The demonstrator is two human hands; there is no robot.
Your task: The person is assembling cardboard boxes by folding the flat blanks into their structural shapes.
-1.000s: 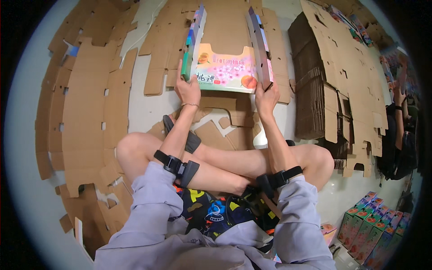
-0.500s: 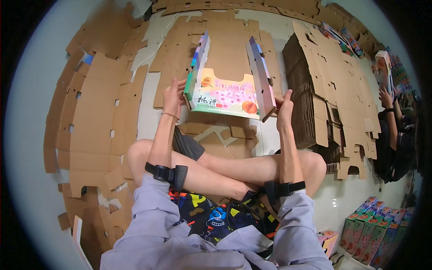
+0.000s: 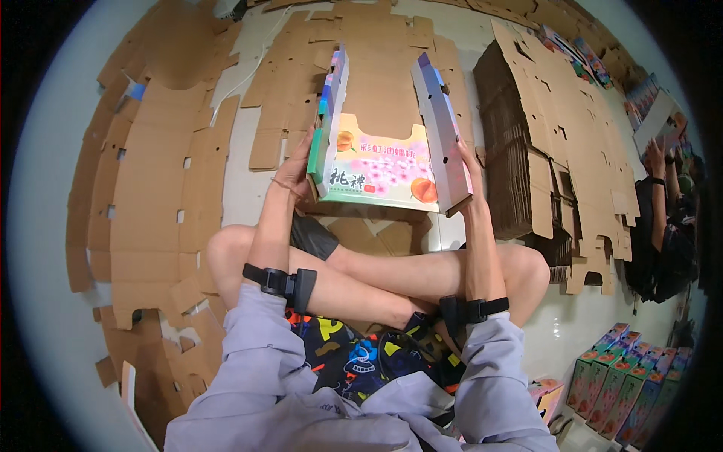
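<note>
A printed carton [image 3: 384, 169] with peaches and pink blossoms is held up in front of me over my crossed legs. Its printed front panel has a cut-out in the upper edge, and two narrow side walls stand up from it, running away from me. My left hand [image 3: 298, 167] grips the outside of the green-and-blue left wall, its fingers partly hidden by the wall. On the opposite side, my right hand [image 3: 470, 172] holds the pinkish-purple right wall from outside, near its close end. Parts of both grips are covered by the carton.
A thick stack of flat brown cardboard [image 3: 557, 143] rises to the right. More flat cardboard [image 3: 151, 188] covers the floor at left and ahead. Finished-looking printed boxes [image 3: 614, 384] stand in a row at lower right. A co-worker's hand [image 3: 657, 162] handles a carton at far right.
My hands have shifted along the carton's side walls, the right one now lying closer against its wall. The carton stays nearly in place. At far right, the co-worker's carton has turned.
</note>
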